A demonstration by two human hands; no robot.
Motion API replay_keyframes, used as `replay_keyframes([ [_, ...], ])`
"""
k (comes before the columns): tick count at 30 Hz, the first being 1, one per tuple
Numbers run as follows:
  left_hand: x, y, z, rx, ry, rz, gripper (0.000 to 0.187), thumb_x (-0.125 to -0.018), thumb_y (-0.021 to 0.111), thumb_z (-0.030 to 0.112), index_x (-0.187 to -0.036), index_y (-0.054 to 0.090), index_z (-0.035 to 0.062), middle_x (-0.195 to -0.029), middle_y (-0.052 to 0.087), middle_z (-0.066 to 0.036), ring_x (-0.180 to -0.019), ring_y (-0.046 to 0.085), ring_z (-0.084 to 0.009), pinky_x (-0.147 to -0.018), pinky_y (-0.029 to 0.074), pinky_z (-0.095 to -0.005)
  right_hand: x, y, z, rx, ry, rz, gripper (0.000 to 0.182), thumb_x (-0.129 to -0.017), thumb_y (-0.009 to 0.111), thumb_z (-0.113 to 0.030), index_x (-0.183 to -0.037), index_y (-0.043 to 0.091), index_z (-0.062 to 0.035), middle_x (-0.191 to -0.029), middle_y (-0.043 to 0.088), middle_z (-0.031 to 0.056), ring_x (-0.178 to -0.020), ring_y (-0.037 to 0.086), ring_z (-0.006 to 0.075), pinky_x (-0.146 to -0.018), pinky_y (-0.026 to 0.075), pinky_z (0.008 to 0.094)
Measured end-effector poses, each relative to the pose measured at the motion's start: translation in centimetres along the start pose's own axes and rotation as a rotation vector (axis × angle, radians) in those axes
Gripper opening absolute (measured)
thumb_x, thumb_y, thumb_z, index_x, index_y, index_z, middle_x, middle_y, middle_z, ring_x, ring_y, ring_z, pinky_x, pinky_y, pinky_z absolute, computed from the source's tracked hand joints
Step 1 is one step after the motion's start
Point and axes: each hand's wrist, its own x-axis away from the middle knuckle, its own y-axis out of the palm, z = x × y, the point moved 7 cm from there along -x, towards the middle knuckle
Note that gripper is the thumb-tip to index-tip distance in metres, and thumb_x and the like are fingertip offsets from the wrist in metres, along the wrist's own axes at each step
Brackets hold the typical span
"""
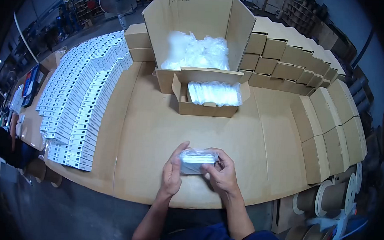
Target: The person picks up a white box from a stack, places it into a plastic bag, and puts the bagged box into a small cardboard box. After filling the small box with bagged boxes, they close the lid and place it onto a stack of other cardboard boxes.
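Between my two hands, above the near part of the table, is a clear plastic bag [194, 161] with white items inside that I cannot make out. My left hand [172, 169] supports its left side with the fingers along the edge. Gripping the right end is my right hand [222, 170], its thumb pressed on the front of the bag. Straight ahead stands a small open carton [207, 110] filled with a row of similar plastic-wrapped white packets [215, 94]. Behind it, a large open carton [197, 16] contains a heap of clear plastic bags [200, 53].
Stacks of small white boxes [82, 97] cover the table's left side. Brown cartons [290, 60] are piled at the back right, with more cartons [330, 127] along the right edge. Spools [327, 199] stand below at the right. Another person [4, 136] is at the far left.
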Motion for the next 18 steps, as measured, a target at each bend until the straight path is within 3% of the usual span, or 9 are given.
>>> replay_keyframes([
  [3,-0.4,1.2,1.1,-0.002,0.049,0.005,0.043,-0.109,0.053,0.016,-0.147,0.049,-0.0038,-0.126,0.062,-0.013,-0.123,0.058,-0.0204,-0.107,0.044,-0.0325,0.1,-0.4,0.3,0.039,-0.027,0.028,0.036,-0.091,0.073,0.007,-0.125,0.061,0.0052,-0.12,0.068,0.0118,-0.108,0.065,0.015,-0.095,0.053,0.0278],
  [5,0.1,1.1,0.4,0.01,-0.066,-0.013,0.037,-0.105,0.057,0.008,-0.14,0.055,-0.0031,-0.123,0.062,-0.012,-0.12,0.058,-0.0183,-0.105,0.045,-0.031,0.1,-0.4,-0.4,0.09,-0.03,-0.016,0.032,-0.092,0.071,0.008,-0.123,0.063,0.0054,-0.121,0.069,0.0128,-0.11,0.066,0.0166,-0.096,0.053,0.0289],
  [6,0.4,1.0,0.0,0.017,-0.127,-0.024,0.034,-0.103,0.059,0.005,-0.136,0.057,-0.0028,-0.121,0.062,-0.011,-0.119,0.058,-0.0173,-0.104,0.046,-0.0303,-0.1,0.0,-1.0,0.142,-0.145,-0.096,0.025,-0.093,0.07,0.006,-0.118,0.067,0.0056,-0.122,0.07,0.0153,-0.111,0.066,0.0187,-0.097,0.054,0.0296],
  [9,1.1,0.3,-0.9,-0.044,-0.146,-0.032,0.025,-0.106,0.058,0.009,-0.127,0.063,-0.0031,-0.116,0.066,-0.009,-0.112,0.061,-0.0143,-0.099,0.049,-0.0287,0.0,-0.1,-0.5,0.162,-0.1,-0.117,0.021,-0.095,0.07,0.002,-0.116,0.068,0.0053,-0.12,0.072,0.0182,-0.111,0.067,0.0203,-0.097,0.053,0.0302],
  [12,1.4,0.0,-1.8,0.114,-0.288,0.098,0.023,-0.108,0.057,0.013,-0.12,0.066,-0.0041,-0.109,0.07,-0.007,-0.105,0.064,-0.0126,-0.096,0.051,-0.0296,-0.2,-0.2,-1.1,0.197,-0.122,-0.075,0.016,-0.098,0.068,-0.003,-0.111,0.069,0.0058,-0.119,0.073,0.0204,-0.11,0.068,0.0204,-0.099,0.053,0.0321],
  [15,1.0,0.1,-1.9,0.123,-0.269,0.103,0.025,-0.109,0.055,0.017,-0.12,0.063,-0.0044,-0.116,0.069,-0.014,-0.109,0.069,-0.0203,-0.096,0.059,-0.0358,-0.1,-1.5,-1.0,0.031,-0.059,0.248,0.015,-0.099,0.068,-0.007,-0.106,0.072,0.0066,-0.119,0.073,0.0208,-0.11,0.068,0.0218,-0.101,0.052,0.0342],
  [16,1.0,-0.1,-2.1,0.121,-0.271,0.116,0.026,-0.109,0.055,0.017,-0.12,0.063,-0.0043,-0.117,0.07,-0.015,-0.109,0.069,-0.0212,-0.096,0.06,-0.0368,-0.3,-1.3,-2.1,-0.027,-0.228,0.269,0.015,-0.098,0.07,-0.009,-0.104,0.075,0.0041,-0.119,0.073,0.0209,-0.108,0.069,0.023,-0.101,0.052,0.035],
  [18,0.7,-0.7,-2.3,0.118,-0.271,0.141,0.027,-0.109,0.054,0.018,-0.12,0.063,-0.0043,-0.119,0.07,-0.016,-0.108,0.07,-0.0229,-0.096,0.06,-0.0388,-0.5,-0.7,-3.6,0.129,-0.394,0.086,0.014,-0.096,0.071,-0.008,-0.105,0.077,0.0004,-0.12,0.073,0.0203,-0.108,0.069,0.0241,-0.1,0.052,0.0354],
])
